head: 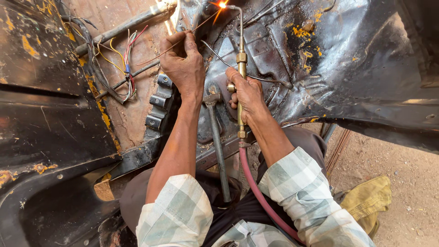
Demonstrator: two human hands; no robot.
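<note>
Sparks flew where the torch's flame (222,5) met the black sheet-metal panel (347,68). My right hand (247,93) was wrapped around the brass gas torch (241,68), its pink hose (256,187) running back across my lap. My left hand (183,61) pinched a thin filler rod (171,45), tip angled toward the flame. A hammer (216,132) lay between my forearms, and coloured wires (125,64) hung to the left.

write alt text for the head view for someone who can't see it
The right hand holds a brass gas torch whose flame tip glows against black sheet metal, while the left hand feeds a thin filler rod toward the glow. A hammer lies between the forearms, and loose coloured wires hang at left.
</note>
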